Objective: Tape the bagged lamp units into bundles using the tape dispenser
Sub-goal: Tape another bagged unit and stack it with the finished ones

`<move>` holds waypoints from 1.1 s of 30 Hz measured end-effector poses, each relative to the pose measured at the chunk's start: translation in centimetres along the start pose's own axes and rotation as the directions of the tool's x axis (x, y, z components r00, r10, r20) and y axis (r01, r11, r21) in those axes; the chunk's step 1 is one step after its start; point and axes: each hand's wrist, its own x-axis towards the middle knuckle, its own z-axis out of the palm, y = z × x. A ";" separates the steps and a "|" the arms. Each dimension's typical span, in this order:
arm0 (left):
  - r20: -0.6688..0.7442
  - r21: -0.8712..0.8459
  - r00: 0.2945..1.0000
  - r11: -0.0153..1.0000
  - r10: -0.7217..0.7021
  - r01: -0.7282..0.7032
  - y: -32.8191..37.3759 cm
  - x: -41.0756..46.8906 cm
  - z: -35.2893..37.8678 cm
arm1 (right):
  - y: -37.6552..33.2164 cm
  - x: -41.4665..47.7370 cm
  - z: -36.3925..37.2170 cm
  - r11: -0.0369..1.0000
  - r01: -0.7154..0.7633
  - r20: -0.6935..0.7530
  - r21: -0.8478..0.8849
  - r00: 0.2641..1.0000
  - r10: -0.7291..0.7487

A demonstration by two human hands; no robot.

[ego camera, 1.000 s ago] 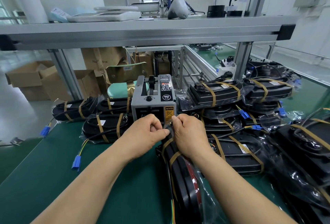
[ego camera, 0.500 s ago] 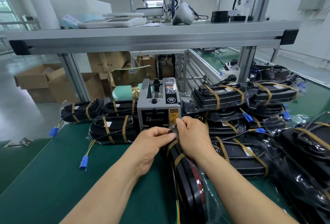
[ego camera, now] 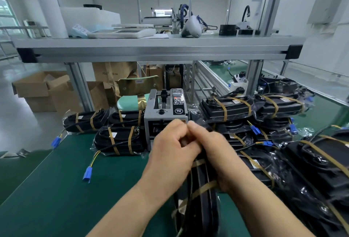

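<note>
Green desk [ego camera: 56,189] surface was left open on the left side, up to its slanted edge; the right side was crowded with stacked bundles [ego camera: 226,108]. The left hand [ego camera: 170,148] and right hand [ego camera: 213,153] were brought together, fingers curled, at the top end of a lamp bundle [ego camera: 200,199] stood on edge. The right hand was wrapped round it; whether anything was pinched by the left could not be told through blur. Just behind, the tape dispenser [ego camera: 166,116] was set under a shelf [ego camera: 151,48].
</note>
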 end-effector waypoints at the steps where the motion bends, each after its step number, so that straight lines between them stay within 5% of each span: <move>1: 0.018 -0.016 0.993 0.993 0.116 -0.116 0.9 -0.3 -0.1 | 0.1 -0.5 -0.2 0.993 0.119 -0.052 0.003 0.992 -0.119; 5: 0.081 -0.046 0.893 0.897 0.442 -0.440 0.7 -2.8 0.4 | 1.7 -3.2 -0.8 0.912 0.409 -0.122 0.021 0.907 -0.404; 11: 0.003 0.055 0.846 0.845 0.533 -0.532 -1.0 -5.0 1.0 | 3.1 -5.7 -0.4 0.888 0.449 -0.093 -0.101 0.884 -0.458; 21: -0.171 0.174 0.825 0.841 0.538 -0.512 -0.5 -8.6 1.8 | 1.9 -8.3 0.7 0.971 0.179 -0.313 -0.157 0.924 -0.221; 27: -0.142 0.164 0.839 0.849 0.525 -0.503 -1.0 -8.8 1.2 | 1.1 -8.0 1.5 0.964 0.178 -0.472 -0.198 0.845 -0.253; 33: -0.160 0.168 0.852 0.865 0.498 -0.473 -1.1 -8.6 0.9 | 1.6 -7.7 3.0 0.927 0.366 -0.681 0.085 0.701 -0.215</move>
